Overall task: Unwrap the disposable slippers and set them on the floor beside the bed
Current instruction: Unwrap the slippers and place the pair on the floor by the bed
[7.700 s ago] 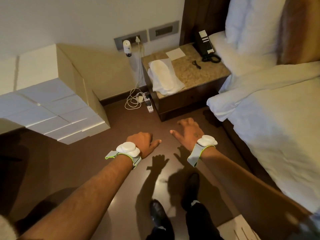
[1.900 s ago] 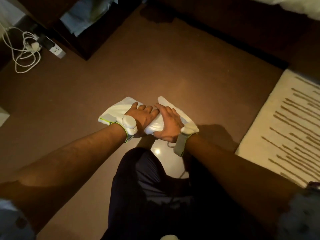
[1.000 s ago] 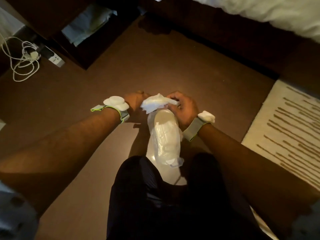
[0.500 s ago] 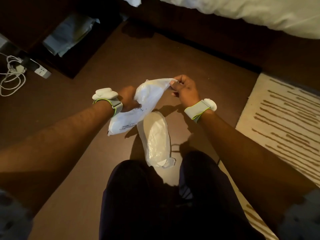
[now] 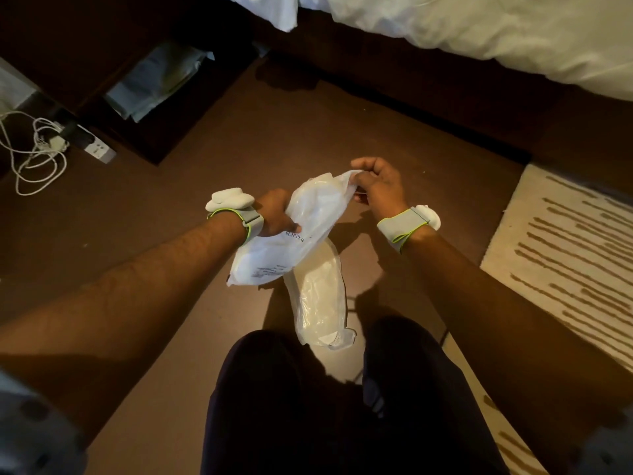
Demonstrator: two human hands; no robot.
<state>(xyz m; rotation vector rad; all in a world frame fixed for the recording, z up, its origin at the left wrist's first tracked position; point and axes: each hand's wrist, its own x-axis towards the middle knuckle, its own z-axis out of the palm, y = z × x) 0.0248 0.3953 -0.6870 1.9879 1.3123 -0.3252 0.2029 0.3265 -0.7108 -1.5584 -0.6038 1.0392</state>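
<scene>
A white slipper in a clear plastic wrapper printed "SLIPPER" hangs above the brown floor. My left hand grips its middle from the left. My right hand pinches the wrapper's top end, pulled up and to the right. A second wrapped slipper lies lengthwise on the floor just below, between my knees. The bed with white sheets runs along the top right.
A dark bedside table with folded cloth in its shelf stands at the top left. A power strip with white cables lies at the far left. A cream striped rug covers the floor on the right.
Since the earliest frame the slippers left the bedside table and I crouched. Over the last second my hands lifted one wrapped slipper off the other and stretched its wrapper apart.
</scene>
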